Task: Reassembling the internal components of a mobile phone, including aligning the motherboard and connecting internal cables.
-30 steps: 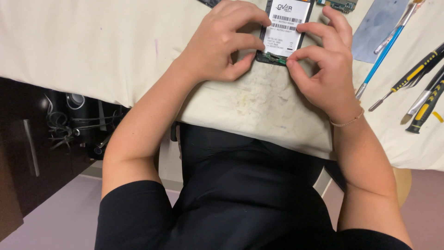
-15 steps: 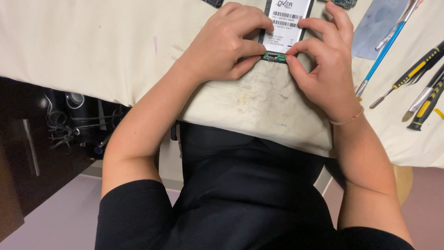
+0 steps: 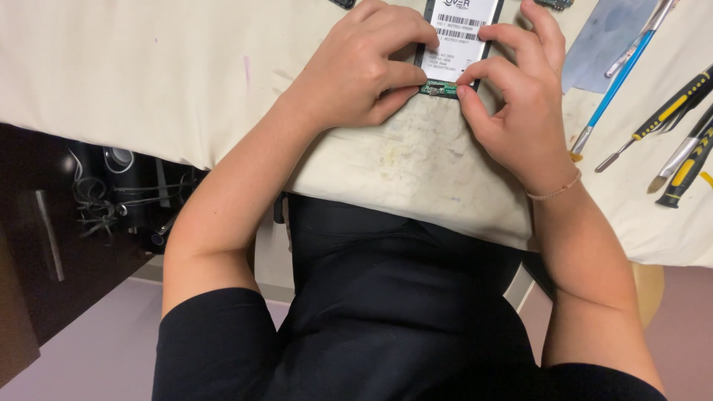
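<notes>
Cream cloth (image 3: 148, 74) covers the worktable above a tangle of dark cables (image 3: 104, 197), where the left hand (image 3: 356, 70) and right hand (image 3: 520, 111) pinch one label-topped phone assembly (image 3: 457, 37) at its lower edge, beside one blue-handled brush (image 3: 616, 82) and two yellow-black screwdrivers (image 3: 668, 108).

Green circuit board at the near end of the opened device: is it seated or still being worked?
Done: the opened device lies back-up on the cream cloth, white label showing. In hand: the left hand and right hand both pinch the small green circuit board at its near edge. Whether it is seated cannot be told. Left: the screwdrivers lie untouched.
</notes>
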